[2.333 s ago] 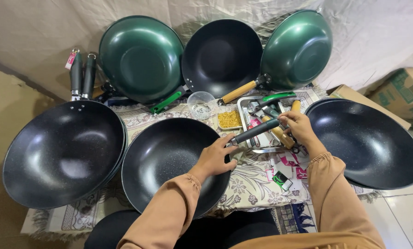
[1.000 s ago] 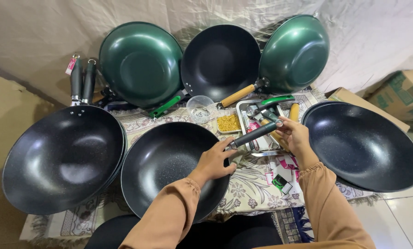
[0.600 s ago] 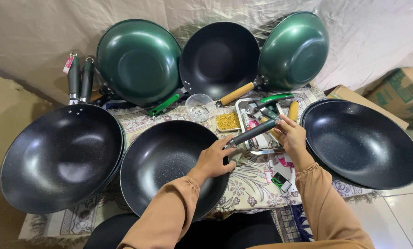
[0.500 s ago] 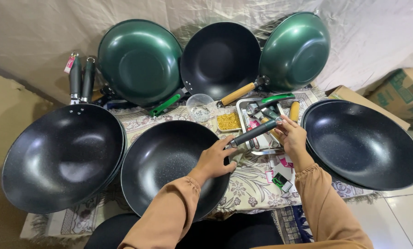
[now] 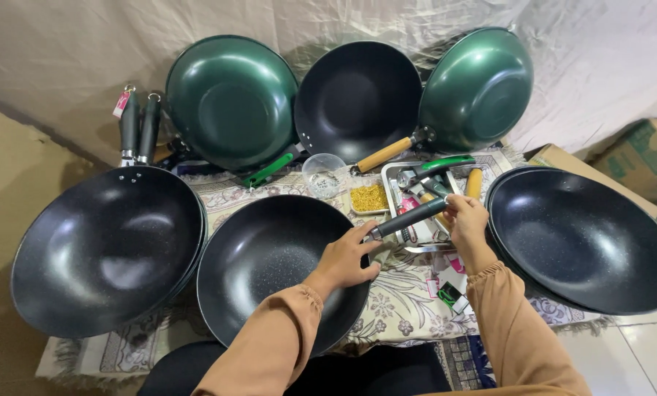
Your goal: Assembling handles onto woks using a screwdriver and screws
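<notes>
Six woks spread over low counter (image 5: 402,323) covered with floral cloth, wrinkled white sheet hung behind, cardboard box (image 5: 647,158) off to right on tiled floor. Left hand (image 5: 347,258) laid on rim of centre black wok (image 5: 273,268), fingers curled over edge by handle joint. Right hand (image 5: 466,220) closed round far end of that wok's dark grey handle (image 5: 409,218), above steel tray (image 5: 420,202). Wok sits front and centre, speckled nonstick inside, glossy, between two bigger black woks.
</notes>
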